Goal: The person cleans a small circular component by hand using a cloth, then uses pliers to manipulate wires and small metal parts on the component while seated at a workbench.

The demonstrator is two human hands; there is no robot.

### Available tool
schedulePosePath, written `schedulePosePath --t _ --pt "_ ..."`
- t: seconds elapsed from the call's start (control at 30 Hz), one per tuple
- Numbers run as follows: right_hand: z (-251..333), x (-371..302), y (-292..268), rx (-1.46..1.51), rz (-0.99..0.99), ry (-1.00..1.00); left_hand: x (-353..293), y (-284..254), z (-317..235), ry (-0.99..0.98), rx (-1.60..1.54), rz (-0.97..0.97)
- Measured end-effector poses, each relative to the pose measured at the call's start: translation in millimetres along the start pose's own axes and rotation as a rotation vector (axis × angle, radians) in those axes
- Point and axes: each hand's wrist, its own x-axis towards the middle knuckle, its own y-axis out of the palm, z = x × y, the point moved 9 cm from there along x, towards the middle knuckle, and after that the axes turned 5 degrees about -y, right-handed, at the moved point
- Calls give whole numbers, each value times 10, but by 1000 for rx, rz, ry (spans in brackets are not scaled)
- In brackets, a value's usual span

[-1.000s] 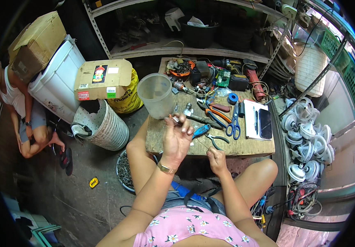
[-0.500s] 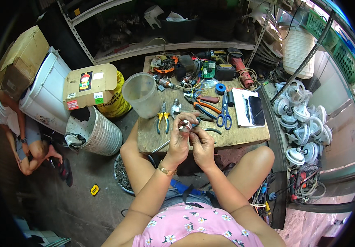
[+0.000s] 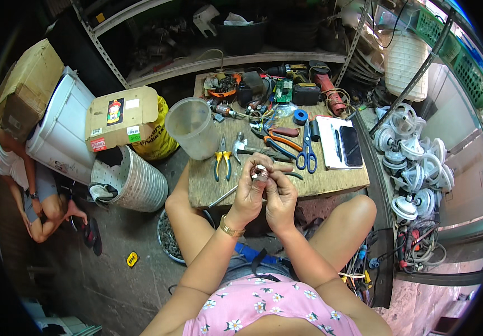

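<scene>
Over the front edge of a small wooden table (image 3: pixel 331 183), my left hand (image 3: pixel 247 193) grips a small round part with copper-coloured windings and white bits (image 3: pixel 260 172). My right hand (image 3: pixel 281 200) is closed against the part's right side, thumb and fingertips pinching at it; the fingers hide much of it. Just beyond my hands lie yellow-and-blue pliers (image 3: pixel 222 159), a hammer (image 3: pixel 238 147), orange-handled cutters (image 3: pixel 284 141) and blue-handled scissors (image 3: pixel 307 159). A dark-handled tool pokes out behind my fingers, its kind partly hidden.
A translucent bucket (image 3: pixel 190 127) stands at the table's left. A phone (image 3: pixel 351 147) rests on a white notepad (image 3: pixel 325 126). Electrical parts and a red grinder (image 3: pixel 329 92) crowd the back. White plastic pieces (image 3: pixel 415 162) pile up at right. Another person (image 3: pixel 26 168) sits far left.
The round part has turned slightly between my fingers, showing more of its copper-coloured face. My right hand has shifted a little upward beside it. The view has tilted slightly.
</scene>
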Motion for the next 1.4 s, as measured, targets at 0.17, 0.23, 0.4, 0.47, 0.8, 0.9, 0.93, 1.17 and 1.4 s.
schedulePosePath --t 0.17,0.23,0.4,0.47,0.8,0.9,0.93,1.17,1.4 --pt "36 166 42 -219 236 17 39 -209 -98 37 14 -65" --pt "-24 162 -12 -322 246 11 61 -259 -199 107 62 -72" --pt "-110 142 9 -250 181 -47 63 -260 -119 57 11 -54" --pt "-150 147 47 -174 189 -74 56 -193 -80 19 -11 -18" --pt "155 366 88 -582 275 -377 89 -283 -88 137 524 -1" --pt "343 558 -109 -533 281 -248 50 -398 -161 198 1096 -9" --pt "406 578 -47 -580 357 -213 33 -407 -152 211 1279 -12" --pt "-22 407 26 556 330 265 40 -344 -8 -30 606 42" --pt "-131 366 -165 -83 552 325 37 -243 -34 143 1247 184"
